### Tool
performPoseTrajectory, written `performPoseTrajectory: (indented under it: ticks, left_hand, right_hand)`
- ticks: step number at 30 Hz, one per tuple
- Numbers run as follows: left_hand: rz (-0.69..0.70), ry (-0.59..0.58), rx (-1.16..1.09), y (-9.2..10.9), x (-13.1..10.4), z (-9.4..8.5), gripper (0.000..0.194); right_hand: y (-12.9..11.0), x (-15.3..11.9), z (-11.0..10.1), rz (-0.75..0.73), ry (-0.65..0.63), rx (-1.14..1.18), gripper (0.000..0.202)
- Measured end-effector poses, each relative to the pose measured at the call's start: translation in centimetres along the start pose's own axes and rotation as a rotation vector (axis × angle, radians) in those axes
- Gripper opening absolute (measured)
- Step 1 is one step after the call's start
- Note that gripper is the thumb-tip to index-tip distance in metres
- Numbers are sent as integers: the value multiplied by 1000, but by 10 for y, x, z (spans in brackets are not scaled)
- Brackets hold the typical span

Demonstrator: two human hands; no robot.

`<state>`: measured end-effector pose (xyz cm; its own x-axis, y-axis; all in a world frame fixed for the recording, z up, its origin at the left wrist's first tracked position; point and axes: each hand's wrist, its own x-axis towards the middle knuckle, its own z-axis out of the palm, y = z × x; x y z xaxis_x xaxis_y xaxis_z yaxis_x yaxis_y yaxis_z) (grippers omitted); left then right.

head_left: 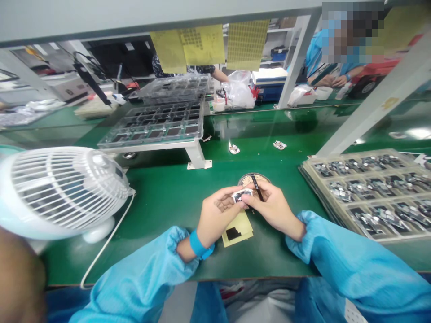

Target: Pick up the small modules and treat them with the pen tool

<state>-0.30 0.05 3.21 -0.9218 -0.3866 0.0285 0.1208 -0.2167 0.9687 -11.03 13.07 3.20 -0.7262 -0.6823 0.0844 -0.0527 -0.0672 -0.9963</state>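
Note:
Between thumb and fingers, my left hand (213, 213) grips a small white-framed electronic part (238, 196) with a dark middle. My right hand (276, 208) holds black tweezers (256, 186) with white lettering, slanted up between thumb and fingers. The right thumb also presses on the electronic part. Just behind my hands is a round dish (247, 178) of small pale pieces, partly covered by them. Under the hands lies a yellow sheet (238, 226) carrying a black stepped patch. The tweezers' tips are too small to make out.
A white fan (67, 190) stands at left, its cord (107, 242) crossing the green bench. Clear trays (158, 123) rest on a raised white stand (197, 154). At right are stacked trays of parts (370, 193). Two similar parts (234, 149) (279, 145) lie farther back. Co-workers sit opposite.

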Motion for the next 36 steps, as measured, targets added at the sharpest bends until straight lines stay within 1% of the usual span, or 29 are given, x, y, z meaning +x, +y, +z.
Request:
performPoseTrajectory:
  ticks: [3, 6, 12, 16, 19, 21, 25, 27, 29, 32, 36]
  left_hand:
    - [35, 3, -5, -1, 0, 0, 34]
    - [94, 17, 25, -3, 1, 0, 30]
    - [1, -7, 183, -5, 1, 0, 31]
    - [-29, 20, 159, -4, 1, -1, 29]
    - [-58, 19, 154, -4, 3, -3, 31]
    - [-16, 24, 237, -5, 6, -6, 29]
    - [214, 52, 628, -5, 10, -11, 25]
    - [284, 51, 740, -5, 10, -12, 25]
    - [312, 51, 768, -5, 10, -12, 25]
    - [318, 52, 763, -6, 9, -11, 25]
    - [318, 44, 766, -7, 10, -12, 27]
  right_hand:
    - [0, -1, 2, 35, -21, 32, 36]
    - [-1, -1, 2, 63, -55, -10, 34]
    - [-4, 0, 3, 6, -1, -182, 29]
    - [2, -1, 10, 11, 67, -209, 31]
    - [5, 1, 9, 11, 58, -255, 31]
    - [4, 4, 3, -72, 22, -342, 29]
    - [-4, 9, -13, -392, 13, -438, 14]
    - [-5, 10, -19, -503, -28, -452, 10]
    - [-4, 11, -23, -589, -96, -482, 5]
    - [1, 11, -25, -658, -162, -512, 11]
    - [7, 11, -24, -692, -144, -534, 20]
